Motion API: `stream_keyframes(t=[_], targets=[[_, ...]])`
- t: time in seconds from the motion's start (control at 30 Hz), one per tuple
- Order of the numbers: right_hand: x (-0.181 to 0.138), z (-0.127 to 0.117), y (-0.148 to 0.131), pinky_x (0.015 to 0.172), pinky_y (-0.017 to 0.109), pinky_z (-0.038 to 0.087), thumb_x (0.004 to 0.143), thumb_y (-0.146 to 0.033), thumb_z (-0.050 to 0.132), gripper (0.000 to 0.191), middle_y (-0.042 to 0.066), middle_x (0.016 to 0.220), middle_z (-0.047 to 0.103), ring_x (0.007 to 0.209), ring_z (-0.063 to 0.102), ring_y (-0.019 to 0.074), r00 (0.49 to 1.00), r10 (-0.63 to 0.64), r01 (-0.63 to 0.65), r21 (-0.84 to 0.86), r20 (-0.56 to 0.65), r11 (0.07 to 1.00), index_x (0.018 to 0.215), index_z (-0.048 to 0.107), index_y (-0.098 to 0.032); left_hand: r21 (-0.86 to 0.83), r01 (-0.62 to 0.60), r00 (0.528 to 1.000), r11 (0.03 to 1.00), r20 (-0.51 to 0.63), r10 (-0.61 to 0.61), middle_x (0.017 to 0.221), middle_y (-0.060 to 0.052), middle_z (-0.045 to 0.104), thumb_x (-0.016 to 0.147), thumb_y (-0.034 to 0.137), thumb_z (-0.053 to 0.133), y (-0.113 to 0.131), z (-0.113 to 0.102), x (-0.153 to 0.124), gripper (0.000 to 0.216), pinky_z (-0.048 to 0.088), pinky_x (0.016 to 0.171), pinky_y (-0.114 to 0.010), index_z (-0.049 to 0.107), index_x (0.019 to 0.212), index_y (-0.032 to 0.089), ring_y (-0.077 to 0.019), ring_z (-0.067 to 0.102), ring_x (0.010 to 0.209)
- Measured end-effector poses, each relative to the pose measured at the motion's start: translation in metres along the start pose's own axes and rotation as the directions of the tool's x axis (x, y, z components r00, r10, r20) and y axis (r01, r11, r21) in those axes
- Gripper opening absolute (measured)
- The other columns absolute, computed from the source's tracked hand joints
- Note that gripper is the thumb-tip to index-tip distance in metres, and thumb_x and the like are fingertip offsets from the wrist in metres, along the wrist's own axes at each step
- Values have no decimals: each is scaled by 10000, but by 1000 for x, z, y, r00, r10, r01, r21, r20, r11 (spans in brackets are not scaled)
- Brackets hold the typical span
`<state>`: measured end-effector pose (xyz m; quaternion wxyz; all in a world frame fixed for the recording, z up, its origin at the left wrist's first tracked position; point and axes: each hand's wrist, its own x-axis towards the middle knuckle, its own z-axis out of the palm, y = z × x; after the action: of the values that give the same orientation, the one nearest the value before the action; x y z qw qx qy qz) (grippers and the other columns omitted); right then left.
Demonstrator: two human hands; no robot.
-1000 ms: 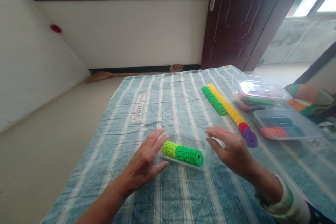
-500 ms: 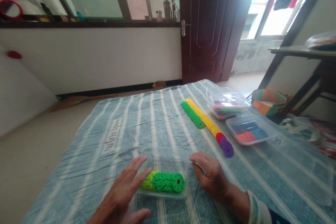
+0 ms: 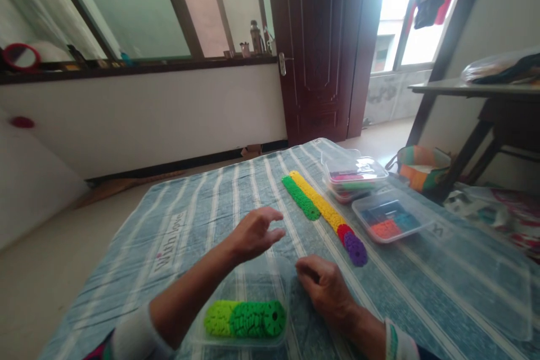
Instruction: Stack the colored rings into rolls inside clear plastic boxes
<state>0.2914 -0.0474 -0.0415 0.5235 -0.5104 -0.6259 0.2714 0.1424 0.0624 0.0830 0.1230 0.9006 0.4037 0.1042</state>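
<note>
A clear plastic box [image 3: 288, 299] sits on the striped bedspread close to me. Inside it lies a row of snowflake discs [image 3: 253, 319], light green on the left and darker green on the right. My left hand [image 3: 257, 234] hangs above the far side of the box, thumb and fingers apart, with nothing between them. Curled fingers of my right hand [image 3: 324, 287] rest by the box's right edge; whether they pinch anything is hidden. Ahead lie a green disc row [image 3: 301, 198] and a longer yellow row [image 3: 317, 199] that ends in red and purple.
Stacked clear boxes [image 3: 356, 177] stand at the bed's right side. Nearer is an open box [image 3: 392, 219] with orange and blue discs. A transparent lid [image 3: 489, 287] lies at right. Beyond are a brown door [image 3: 318, 50] and a side table [image 3: 468, 89].
My left hand has left the discs in the box and moved forward and right, over the box's far side. My right hand stays by the box's edge. The view has shifted slightly.
</note>
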Motion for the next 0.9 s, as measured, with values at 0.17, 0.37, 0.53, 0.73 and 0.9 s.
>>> stream_keyframes(t=[0.17,0.37,0.53,0.73,0.9], targets=[[2,0,-1,663,289,506,794,-134,501,168,39,738,684,698,647,188,1000,30,-30,20,5,999,791,663,-179,67,82,989,994,119,-90,899,-71,716,705,305,693,6,39,80,248,494,753,-305,703,906,160,-239,663,870],[5,3,1,652,266,486,765,-85,497,191,29,734,681,688,633,167,999,25,-25,3,21,1000,771,660,-184,175,173,973,969,122,-196,927,-120,689,610,447,744,11,64,115,411,474,682,-336,690,879,141,-312,637,900],[5,6,5,643,251,460,742,-54,495,211,36,722,669,681,620,158,1000,-7,6,35,9,999,755,671,-170,239,212,964,947,109,-244,1024,-118,662,606,437,742,10,70,116,467,467,692,-326,672,972,156,-319,608,973],[5,6,5,627,246,437,741,-53,490,214,34,700,651,661,602,154,1000,-17,17,38,-5,999,739,669,-169,262,235,959,936,91,-267,1055,-111,659,599,423,755,13,70,117,460,462,701,-309,666,963,156,-314,607,997],[5,7,5,619,245,430,741,-51,493,206,42,696,651,653,603,157,1000,-28,28,37,-2,999,738,668,-158,226,261,955,939,81,-285,983,-87,686,579,385,778,13,71,119,451,450,654,-288,658,951,159,-284,640,924]])
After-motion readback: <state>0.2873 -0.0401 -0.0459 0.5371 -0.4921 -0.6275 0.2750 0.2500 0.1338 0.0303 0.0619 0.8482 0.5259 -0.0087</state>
